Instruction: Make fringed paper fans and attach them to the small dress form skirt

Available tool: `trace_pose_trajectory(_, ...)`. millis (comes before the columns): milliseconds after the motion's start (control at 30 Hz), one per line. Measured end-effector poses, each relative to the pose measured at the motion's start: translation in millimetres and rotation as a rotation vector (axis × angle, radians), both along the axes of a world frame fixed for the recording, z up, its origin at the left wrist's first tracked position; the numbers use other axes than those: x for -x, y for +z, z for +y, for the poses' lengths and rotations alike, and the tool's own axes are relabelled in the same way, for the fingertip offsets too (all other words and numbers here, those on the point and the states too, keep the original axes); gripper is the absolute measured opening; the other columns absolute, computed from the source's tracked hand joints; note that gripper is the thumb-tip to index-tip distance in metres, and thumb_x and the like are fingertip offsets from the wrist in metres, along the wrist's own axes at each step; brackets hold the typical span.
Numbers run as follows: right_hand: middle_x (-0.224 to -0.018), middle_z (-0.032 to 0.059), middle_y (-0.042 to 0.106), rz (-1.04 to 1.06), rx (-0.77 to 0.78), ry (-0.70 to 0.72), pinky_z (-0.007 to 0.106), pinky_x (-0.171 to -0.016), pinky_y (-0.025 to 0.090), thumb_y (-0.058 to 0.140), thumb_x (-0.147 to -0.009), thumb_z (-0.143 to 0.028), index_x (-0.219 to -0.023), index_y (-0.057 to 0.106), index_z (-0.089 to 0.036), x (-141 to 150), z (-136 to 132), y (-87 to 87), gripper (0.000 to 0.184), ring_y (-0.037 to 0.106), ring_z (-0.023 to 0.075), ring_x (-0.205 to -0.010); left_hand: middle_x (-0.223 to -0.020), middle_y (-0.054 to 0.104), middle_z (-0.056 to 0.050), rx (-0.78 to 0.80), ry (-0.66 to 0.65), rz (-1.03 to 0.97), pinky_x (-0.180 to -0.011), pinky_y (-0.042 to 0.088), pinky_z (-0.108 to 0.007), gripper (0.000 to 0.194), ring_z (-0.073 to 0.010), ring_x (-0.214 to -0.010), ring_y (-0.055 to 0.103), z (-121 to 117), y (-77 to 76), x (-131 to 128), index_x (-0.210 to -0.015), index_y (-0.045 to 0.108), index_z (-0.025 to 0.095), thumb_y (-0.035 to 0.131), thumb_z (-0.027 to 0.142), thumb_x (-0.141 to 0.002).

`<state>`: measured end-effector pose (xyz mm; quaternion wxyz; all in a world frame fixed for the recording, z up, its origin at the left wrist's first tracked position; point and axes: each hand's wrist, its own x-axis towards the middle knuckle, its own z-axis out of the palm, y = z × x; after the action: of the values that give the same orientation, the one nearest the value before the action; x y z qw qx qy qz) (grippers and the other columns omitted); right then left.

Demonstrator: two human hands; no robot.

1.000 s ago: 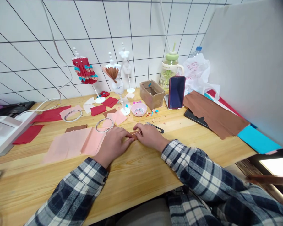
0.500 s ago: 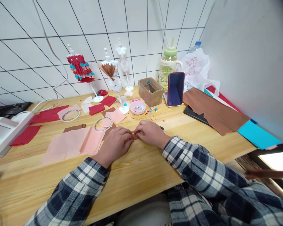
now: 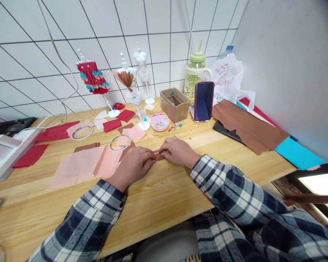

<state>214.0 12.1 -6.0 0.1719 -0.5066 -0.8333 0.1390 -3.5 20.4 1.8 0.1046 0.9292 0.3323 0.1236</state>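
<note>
A narrow strip of brown crepe paper (image 3: 158, 156) lies on the wooden table between my two hands. My left hand (image 3: 133, 163) is closed on the strip's left end, fingertips pressed down. At its other end my right hand (image 3: 177, 151) pinches the strip between thumb and fingers. Much of the strip is hidden under both hands. Pink paper sheets (image 3: 106, 160) lie beside my left wrist, and a silver ring-shaped hoop (image 3: 111, 142) rests on paper just beyond that hand.
Three small mannequins stand at the back, one in a red ruffled dress (image 3: 89, 74). A pink dish (image 3: 159, 129), a cardboard box (image 3: 177, 111), a phone (image 3: 204, 102) and a green-lidded jug (image 3: 196, 74) stand ahead. Brown paper (image 3: 251, 127) lies right; a white sewing machine (image 3: 9, 156) left.
My right hand has slid a little to the right along the strip, so more brown paper shows between my hands. My left hand has stayed nearly in place.
</note>
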Motion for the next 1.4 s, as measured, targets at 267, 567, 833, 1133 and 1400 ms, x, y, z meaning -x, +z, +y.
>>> trace_pose_trajectory(267, -0.1, 0.0068, 0.067, 0.048, 0.036, 0.106, 0.032, -0.084, 0.041, 0.07, -0.081, -0.047, -0.105, 0.072, -0.02, 2, -2, 1.4, 0.037, 0.058, 0.0213, -0.097, -0.092, 0.071, -0.006, 0.052, 0.093, -0.043, -0.08, 0.045, -0.036, 0.025, -0.0222, -0.088, 0.063, -1, -1.5, -3, -0.092, 0.066, 0.019, 0.045, 0.031, -0.096)
trace_pose_trajectory(567, -0.094, 0.0073, 0.068, 0.026, -0.007, 0.073, 0.028, -0.079, 0.041, 0.055, -0.088, -0.019, -0.098, 0.072, -0.016, 7, 1, -5.7, 0.019, 0.06, 0.0184, -0.091, -0.095, 0.072, -0.007, 0.005, 0.165, -0.039, -0.082, 0.044, -0.039, 0.028, -0.0255, -0.089, 0.063, -3, -2.0, -4, -0.103, 0.065, 0.019, 0.051, 0.041, -0.092)
trace_pose_trajectory(833, -0.093, 0.0029, 0.071, 0.105, 0.04, -0.039, 0.027, -0.075, 0.04, 0.061, -0.082, -0.019, -0.102, 0.069, -0.02, 11, 0, -2.0, 0.021, 0.061, 0.0174, -0.088, -0.096, 0.075, -0.005, -0.038, 0.213, -0.015, -0.107, 0.027, -0.05, 0.023, -0.0245, -0.091, 0.067, -2, -3.6, -9, -0.107, 0.064, 0.021, 0.047, 0.029, -0.093)
trace_pose_trajectory(1133, -0.089, 0.0003, 0.072, 0.139, 0.143, -0.167, 0.026, -0.069, 0.039, 0.06, -0.084, -0.025, -0.108, 0.064, -0.024, 16, 4, -6.3, 0.025, 0.063, 0.0165, -0.083, -0.097, 0.074, -0.007, -0.02, 0.32, -0.028, -0.108, 0.025, -0.05, 0.033, -0.026, -0.098, 0.066, 1, -7.0, -17, -0.12, 0.058, 0.021, 0.05, 0.03, -0.089)
trace_pose_trajectory(1400, -0.077, 0.0005, 0.07, 0.1, 0.176, -0.215, 0.026, -0.061, 0.036, 0.059, -0.081, -0.019, -0.084, 0.068, -0.021, 14, 8, -4.3, 0.01, 0.059, 0.0148, -0.069, -0.112, 0.066, -0.014, -0.164, 0.323, -0.045, -0.103, 0.03, -0.052, 0.036, -0.0326, -0.11, 0.055, 3, -5.4, -10, -0.118, 0.062, 0.02, 0.057, 0.034, -0.086)
